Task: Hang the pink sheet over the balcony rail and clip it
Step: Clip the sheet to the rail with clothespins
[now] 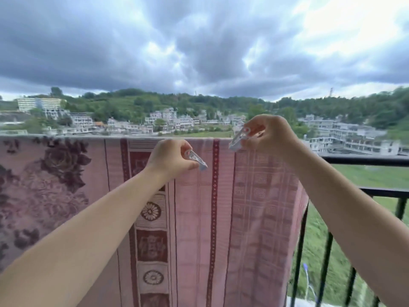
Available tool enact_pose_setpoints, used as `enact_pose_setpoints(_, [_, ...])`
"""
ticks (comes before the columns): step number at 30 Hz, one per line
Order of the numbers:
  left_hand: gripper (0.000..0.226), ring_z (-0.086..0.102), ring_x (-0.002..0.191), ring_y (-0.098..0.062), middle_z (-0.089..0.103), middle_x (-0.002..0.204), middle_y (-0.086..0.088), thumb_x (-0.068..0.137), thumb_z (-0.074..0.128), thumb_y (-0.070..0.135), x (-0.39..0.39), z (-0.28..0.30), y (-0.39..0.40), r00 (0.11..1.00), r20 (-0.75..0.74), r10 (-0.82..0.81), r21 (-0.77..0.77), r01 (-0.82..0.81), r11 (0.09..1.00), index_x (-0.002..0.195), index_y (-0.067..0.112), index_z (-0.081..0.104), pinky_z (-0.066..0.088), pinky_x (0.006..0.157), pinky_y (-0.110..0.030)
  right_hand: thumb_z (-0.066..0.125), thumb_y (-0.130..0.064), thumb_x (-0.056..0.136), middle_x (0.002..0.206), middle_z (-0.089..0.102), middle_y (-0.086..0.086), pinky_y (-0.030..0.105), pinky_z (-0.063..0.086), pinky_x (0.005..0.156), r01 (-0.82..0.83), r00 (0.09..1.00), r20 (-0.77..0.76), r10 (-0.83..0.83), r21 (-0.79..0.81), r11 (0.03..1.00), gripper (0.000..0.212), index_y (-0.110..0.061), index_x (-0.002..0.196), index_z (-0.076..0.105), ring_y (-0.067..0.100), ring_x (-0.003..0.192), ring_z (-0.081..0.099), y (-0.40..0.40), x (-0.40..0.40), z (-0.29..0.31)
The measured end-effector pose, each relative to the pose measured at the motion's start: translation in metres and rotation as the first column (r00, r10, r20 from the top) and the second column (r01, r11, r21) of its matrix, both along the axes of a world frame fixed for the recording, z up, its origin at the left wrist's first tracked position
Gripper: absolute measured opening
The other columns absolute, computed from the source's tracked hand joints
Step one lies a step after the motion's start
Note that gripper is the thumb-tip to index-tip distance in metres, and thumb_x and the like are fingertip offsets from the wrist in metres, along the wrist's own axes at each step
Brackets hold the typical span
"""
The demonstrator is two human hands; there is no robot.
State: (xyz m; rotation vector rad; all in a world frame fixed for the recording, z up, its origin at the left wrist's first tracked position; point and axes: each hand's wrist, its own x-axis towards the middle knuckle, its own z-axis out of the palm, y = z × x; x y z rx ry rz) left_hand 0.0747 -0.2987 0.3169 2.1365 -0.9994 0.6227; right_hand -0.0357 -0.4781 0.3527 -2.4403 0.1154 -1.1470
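The pink sheet [261, 207] with a checked weave hangs over the black balcony rail [365, 160], its top fold along the rail line. My left hand [170, 157] pinches a white clothes clip [197, 160] in front of the sheet, a little below the top edge. My right hand [272, 135] pinches a second white clip [239, 139] right at the sheet's top edge; whether its jaws bite the cloth is unclear.
A second pink cloth with dark roses and maroon bands [66, 185] hangs on the rail to the left, overlapping the sheet. Bare black railing bars [325, 262] continue to the right. Beyond lie grass, buildings and hills.
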Motion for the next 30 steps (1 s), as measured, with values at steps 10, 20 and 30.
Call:
enact_pose_setpoints(10, [0.028, 0.058, 0.071, -0.015, 0.063, 0.073, 0.002, 0.065, 0.079, 0.023, 0.093, 0.046, -0.024, 0.986, 0.09, -0.14, -0.072, 0.147, 0.986, 0.089, 0.01, 0.071, 0.047, 0.064, -0.022, 0.076, -0.003, 0.065, 0.07, 0.068, 0.008, 0.018, 0.048, 0.059, 0.007, 0.959, -0.282, -0.042, -0.126, 0.992, 0.019, -0.004, 0.082, 0.07, 0.015, 0.064, 0.058, -0.026, 0.091, 0.061])
enact_pose_setpoints(20, [0.02, 0.061, 0.068, -0.015, 0.067, 0.066, 0.003, 0.061, 0.081, 0.013, 0.152, 0.066, -0.049, 0.915, 0.001, -0.404, -0.074, 0.403, 0.912, 0.078, 0.012, 0.072, 0.054, 0.072, -0.033, 0.072, -0.004, 0.07, 0.036, 0.057, -0.022, 0.004, 0.033, 0.039, 0.032, 0.856, -0.508, -0.1, -0.142, 0.989, 0.009, -0.012, 0.07, 0.067, -0.007, 0.033, 0.045, -0.035, 0.12, 0.084])
enact_pose_setpoints(30, [0.021, 0.06, 0.073, -0.024, 0.071, 0.08, -0.019, 0.06, 0.081, 0.008, 0.176, 0.074, -0.057, 0.828, -0.055, -0.558, -0.108, 0.55, 0.828, 0.068, 0.021, 0.067, 0.054, 0.077, -0.045, 0.069, -0.008, 0.074, 0.07, 0.058, -0.006, 0.018, 0.044, 0.064, 0.118, 0.787, -0.587, -0.188, -0.156, 0.981, 0.019, -0.026, 0.075, 0.062, 0.007, 0.063, 0.051, -0.03, 0.128, 0.092])
